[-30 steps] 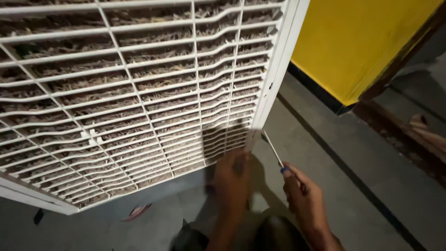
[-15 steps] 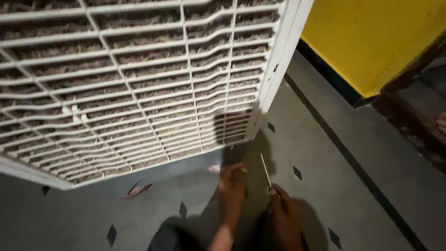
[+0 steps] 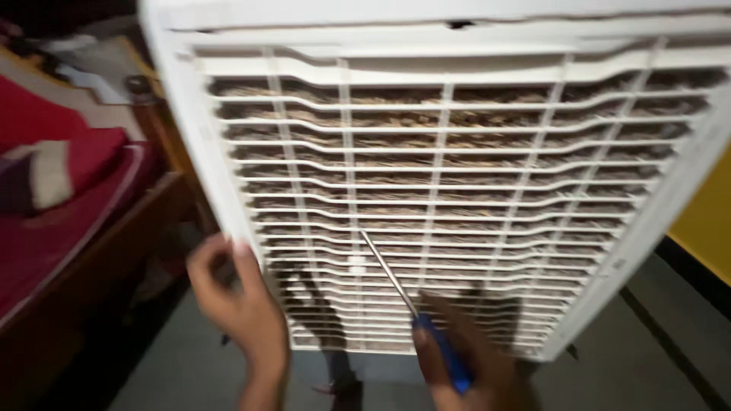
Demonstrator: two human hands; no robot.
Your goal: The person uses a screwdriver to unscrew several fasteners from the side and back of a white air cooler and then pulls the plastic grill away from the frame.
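Observation:
A large white louvred cooler panel (image 3: 457, 175) with brown fibrous padding behind its slats fills most of the view. My left hand (image 3: 240, 304) is at the panel's lower left edge, fingers spread and touching the frame. My right hand (image 3: 472, 358) is in front of the panel's lower middle, closed on a screwdriver (image 3: 411, 304) with a blue handle. Its thin metal shaft points up and left, the tip over the slats.
A bed with red covers (image 3: 68, 198) and a wooden frame (image 3: 106, 274) stands at the left. A yellow wall (image 3: 704, 228) shows at the right edge. Grey floor (image 3: 655, 358) lies below the panel.
The view has swung left and up, so the panel now faces me squarely. My left hand has moved to the panel's left edge. The screwdriver has risen over the slats.

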